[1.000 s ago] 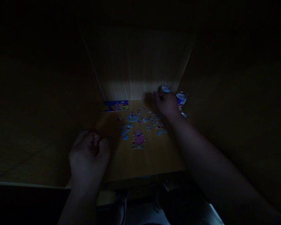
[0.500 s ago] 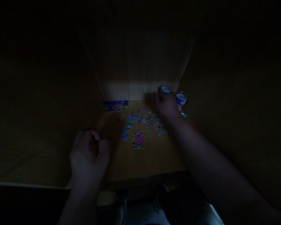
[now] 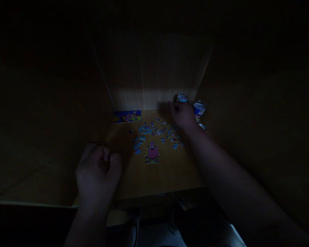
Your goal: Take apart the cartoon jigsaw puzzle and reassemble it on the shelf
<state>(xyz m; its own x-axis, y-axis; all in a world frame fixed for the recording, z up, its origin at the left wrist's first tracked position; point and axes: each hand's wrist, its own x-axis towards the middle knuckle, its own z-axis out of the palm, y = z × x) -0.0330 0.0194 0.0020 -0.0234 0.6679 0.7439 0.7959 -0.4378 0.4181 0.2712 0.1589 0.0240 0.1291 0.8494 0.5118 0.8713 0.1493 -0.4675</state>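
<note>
Joined jigsaw section (image 3: 152, 153): flat, pink cartoon starfish figure, straight lower edge, knobs protruding at the sides. Loose jigsaw pieces (image 3: 145, 130): mostly blue, some yellow and red, scattered in an arc beyond it.

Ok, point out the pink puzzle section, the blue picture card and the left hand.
Pink puzzle section (image 3: 152, 153), head view: on its pink figure.
Blue picture card (image 3: 126, 116), head view: middle of its printed side.
Left hand (image 3: 99, 168), head view: its middle.

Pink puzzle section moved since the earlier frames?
No. The pink puzzle section shows no visible shift in any direction, judged against the front edge of the table.
</note>
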